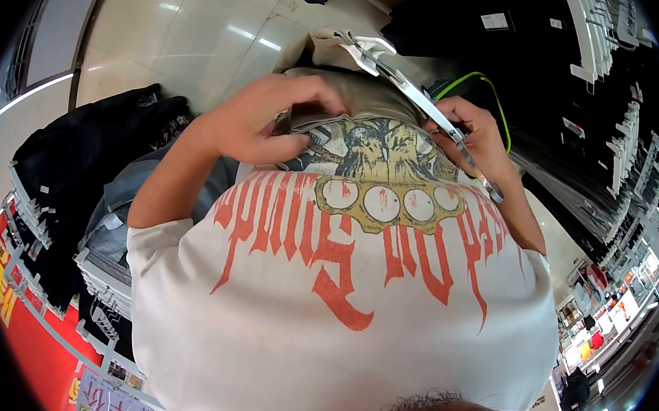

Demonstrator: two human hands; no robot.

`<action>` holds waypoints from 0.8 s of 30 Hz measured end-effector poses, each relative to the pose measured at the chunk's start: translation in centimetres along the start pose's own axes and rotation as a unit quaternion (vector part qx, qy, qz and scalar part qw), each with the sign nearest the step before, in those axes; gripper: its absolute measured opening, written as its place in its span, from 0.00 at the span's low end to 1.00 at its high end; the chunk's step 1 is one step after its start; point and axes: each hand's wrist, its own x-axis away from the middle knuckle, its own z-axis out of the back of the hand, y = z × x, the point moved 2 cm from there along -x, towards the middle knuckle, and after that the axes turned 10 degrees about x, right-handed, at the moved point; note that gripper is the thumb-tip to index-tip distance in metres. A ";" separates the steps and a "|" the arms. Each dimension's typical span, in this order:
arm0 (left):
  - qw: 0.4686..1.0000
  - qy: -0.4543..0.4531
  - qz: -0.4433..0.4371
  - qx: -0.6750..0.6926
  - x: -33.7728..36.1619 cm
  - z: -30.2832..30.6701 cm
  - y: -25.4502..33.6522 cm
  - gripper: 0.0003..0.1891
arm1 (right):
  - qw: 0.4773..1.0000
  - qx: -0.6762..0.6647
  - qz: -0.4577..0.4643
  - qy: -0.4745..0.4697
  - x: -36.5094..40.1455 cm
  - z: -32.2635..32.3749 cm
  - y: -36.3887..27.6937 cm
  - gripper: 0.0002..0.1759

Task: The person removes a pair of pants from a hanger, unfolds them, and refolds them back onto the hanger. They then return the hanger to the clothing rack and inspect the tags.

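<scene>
To the left of the white hanger [423, 101] that my right hand [481, 130] was closed on, my left hand [266, 118] met a khaki garment [364, 92], thumb and fingers apart.

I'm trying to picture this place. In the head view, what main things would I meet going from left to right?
Black clothes on the left-hand rack → the person's left hand → the person's right hand → white hangers at the upper right.
</scene>
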 end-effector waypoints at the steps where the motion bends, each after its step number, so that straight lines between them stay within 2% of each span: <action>1: 1.000 0.007 0.001 0.001 -0.7 -0.3 0.5 0.21 | 1.000 0.000 -0.002 -0.004 -0.1 0.0 0.0 0.20; 5: 0.981 -0.018 -0.010 -0.194 -2.8 -1.2 1.5 0.23 | 1.000 -0.028 -0.013 -0.004 -0.1 0.1 0.1 0.19; 7: 0.976 -0.008 -0.014 -0.216 -3.3 -1.7 1.4 0.18 | 0.994 -0.075 -0.085 0.013 -0.3 0.3 0.3 0.17; 10: 0.967 -0.006 0.007 -0.255 -3.9 -2.3 1.5 0.14 | 0.992 -0.095 -0.067 0.038 -0.4 0.6 0.0 0.16; 12: 0.955 0.000 0.026 -0.294 -3.9 -2.7 1.3 0.12 | 0.992 -0.104 -0.072 0.021 -0.3 0.4 0.3 0.16; 17: 0.960 0.027 0.020 -0.277 -4.0 -3.2 1.2 0.10 | 0.994 -0.083 -0.071 -0.002 -0.2 0.3 0.8 0.15; 19: 0.959 0.029 0.017 -0.281 -4.1 -3.4 1.2 0.10 | 0.988 -0.106 -0.110 0.019 -0.2 0.7 0.3 0.16; 21: 0.957 0.026 0.013 -0.287 -4.1 -3.6 1.2 0.10 | 0.991 -0.091 -0.082 0.048 -0.2 1.1 1.2 0.16; 24: 0.958 0.027 0.012 -0.285 -4.3 -3.6 0.9 0.10 | 0.992 -0.086 -0.080 0.039 -0.2 1.3 1.6 0.15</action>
